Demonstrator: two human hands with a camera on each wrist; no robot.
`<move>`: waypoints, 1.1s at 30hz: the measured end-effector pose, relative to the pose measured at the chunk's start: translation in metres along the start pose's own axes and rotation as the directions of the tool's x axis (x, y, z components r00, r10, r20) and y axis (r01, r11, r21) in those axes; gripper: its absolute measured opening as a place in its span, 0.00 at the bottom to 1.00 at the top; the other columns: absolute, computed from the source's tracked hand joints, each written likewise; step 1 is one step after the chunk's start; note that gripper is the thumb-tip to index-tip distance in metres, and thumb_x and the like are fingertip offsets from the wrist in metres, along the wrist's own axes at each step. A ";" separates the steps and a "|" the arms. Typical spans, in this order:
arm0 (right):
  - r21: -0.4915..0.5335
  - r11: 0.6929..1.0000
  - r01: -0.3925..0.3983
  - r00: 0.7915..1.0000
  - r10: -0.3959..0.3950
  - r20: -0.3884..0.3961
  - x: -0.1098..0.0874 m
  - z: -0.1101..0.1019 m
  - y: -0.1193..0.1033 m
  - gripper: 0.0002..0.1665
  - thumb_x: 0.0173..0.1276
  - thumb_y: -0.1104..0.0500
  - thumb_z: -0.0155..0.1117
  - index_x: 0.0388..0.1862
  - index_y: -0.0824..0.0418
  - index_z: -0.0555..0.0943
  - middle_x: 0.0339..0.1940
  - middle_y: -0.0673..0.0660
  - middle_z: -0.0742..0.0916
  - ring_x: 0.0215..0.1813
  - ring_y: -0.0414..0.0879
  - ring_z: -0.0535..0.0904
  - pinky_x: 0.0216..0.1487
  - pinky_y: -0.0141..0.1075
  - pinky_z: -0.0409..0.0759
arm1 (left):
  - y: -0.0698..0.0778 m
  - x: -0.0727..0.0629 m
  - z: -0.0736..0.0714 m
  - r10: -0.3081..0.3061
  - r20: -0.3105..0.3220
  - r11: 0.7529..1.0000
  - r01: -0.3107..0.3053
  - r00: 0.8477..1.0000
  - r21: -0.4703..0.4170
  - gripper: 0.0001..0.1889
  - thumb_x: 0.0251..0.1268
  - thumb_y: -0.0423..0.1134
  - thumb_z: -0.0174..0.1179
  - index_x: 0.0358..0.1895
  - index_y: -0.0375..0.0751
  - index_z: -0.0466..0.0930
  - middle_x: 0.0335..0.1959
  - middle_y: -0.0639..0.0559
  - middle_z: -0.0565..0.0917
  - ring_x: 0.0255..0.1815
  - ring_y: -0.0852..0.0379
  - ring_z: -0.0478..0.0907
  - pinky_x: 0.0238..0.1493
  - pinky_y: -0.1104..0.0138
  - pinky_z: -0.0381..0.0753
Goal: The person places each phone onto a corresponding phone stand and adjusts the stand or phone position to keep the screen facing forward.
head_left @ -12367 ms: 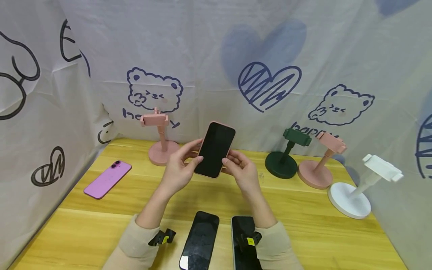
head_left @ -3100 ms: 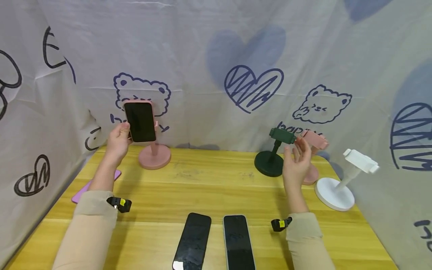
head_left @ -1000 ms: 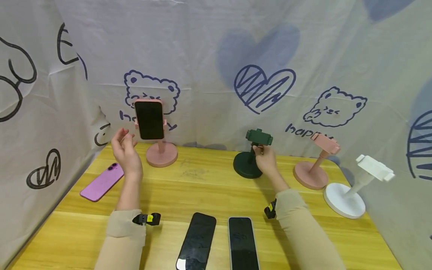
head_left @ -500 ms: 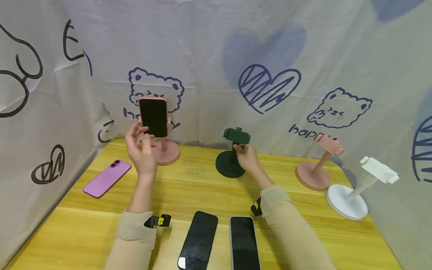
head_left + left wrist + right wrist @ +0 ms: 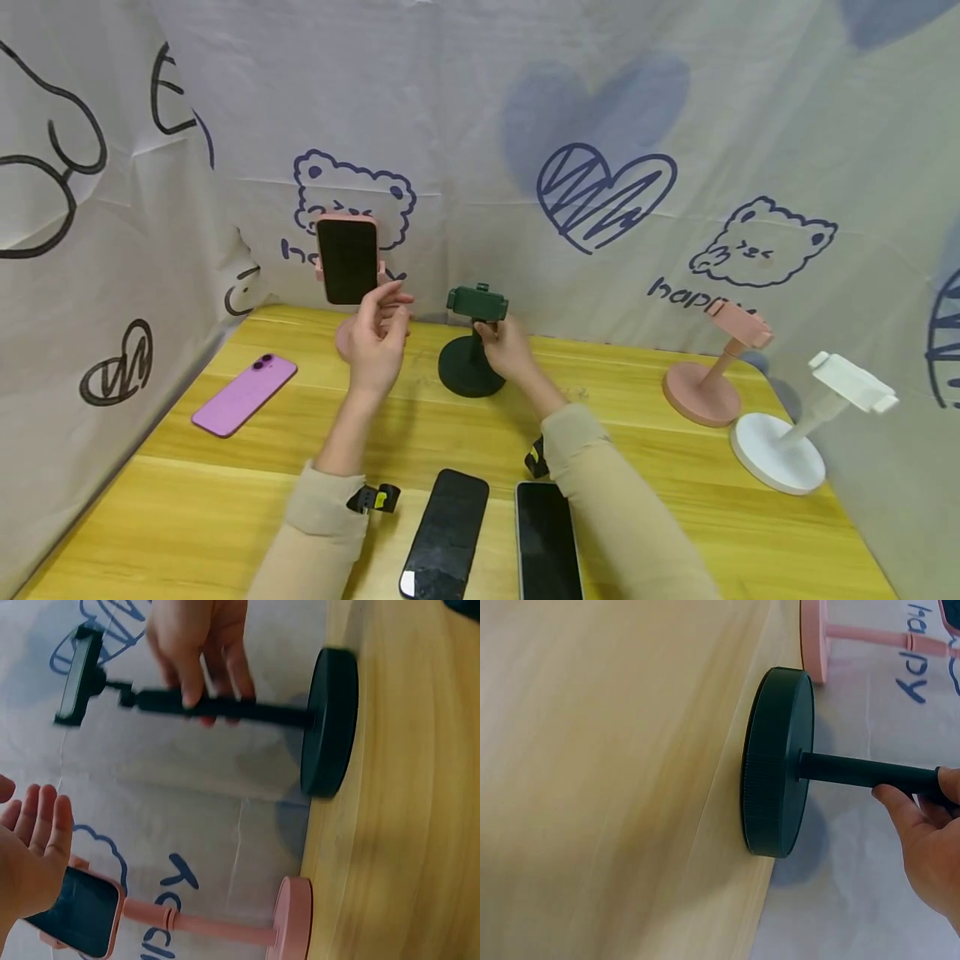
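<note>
In the head view, my right hand (image 5: 512,350) grips the stem of a dark green phone stand (image 5: 469,367). Fingers and thumb wrap that stem in the right wrist view, just above the round base (image 5: 780,761); whether the base touches the table I cannot tell. My left hand (image 5: 377,346) holds nothing, its fingers loosely bent, between the green stand and a pink phone stand (image 5: 289,922). Clamped upright in the pink stand is a phone (image 5: 348,260) with a dark screen and pink edge. The left hand partly hides that stand's stem and base in the head view.
A purple phone (image 5: 244,395) lies face down at the left. Two dark-screened phones, one (image 5: 446,533) left of the other (image 5: 547,542), lie near the front. A second pink stand (image 5: 701,393) and a white stand (image 5: 777,452) stand at the right. A printed cloth (image 5: 480,108) hangs behind the table.
The phone went into the left pink stand, and my left hand let go of it. My right hand took the green stand and moved it left; my left hand moved right.
</note>
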State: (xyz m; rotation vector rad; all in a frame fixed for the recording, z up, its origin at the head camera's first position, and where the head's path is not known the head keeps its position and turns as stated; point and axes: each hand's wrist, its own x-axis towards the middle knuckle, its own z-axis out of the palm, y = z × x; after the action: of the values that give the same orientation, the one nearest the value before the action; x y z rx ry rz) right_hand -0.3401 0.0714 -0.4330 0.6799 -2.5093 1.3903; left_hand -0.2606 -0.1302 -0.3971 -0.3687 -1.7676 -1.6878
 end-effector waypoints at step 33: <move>0.275 0.961 -0.032 0.992 0.064 -0.109 -0.013 -0.010 -0.024 0.23 0.85 0.62 0.50 0.74 0.67 0.73 0.68 0.65 0.81 0.64 0.60 0.82 0.66 0.53 0.80 | 0.003 -0.004 0.016 -0.139 0.072 0.981 0.147 0.988 -0.129 0.20 0.75 0.24 0.58 0.67 0.28 0.78 0.63 0.35 0.80 0.53 0.65 0.84 0.56 0.70 0.84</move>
State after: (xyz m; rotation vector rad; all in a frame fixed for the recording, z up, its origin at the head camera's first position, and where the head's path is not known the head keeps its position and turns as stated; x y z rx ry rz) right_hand -0.3178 0.0722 -0.4142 0.5664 -2.2816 1.7602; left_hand -0.2596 -0.1136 -0.3966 -0.3648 -1.7672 -1.9221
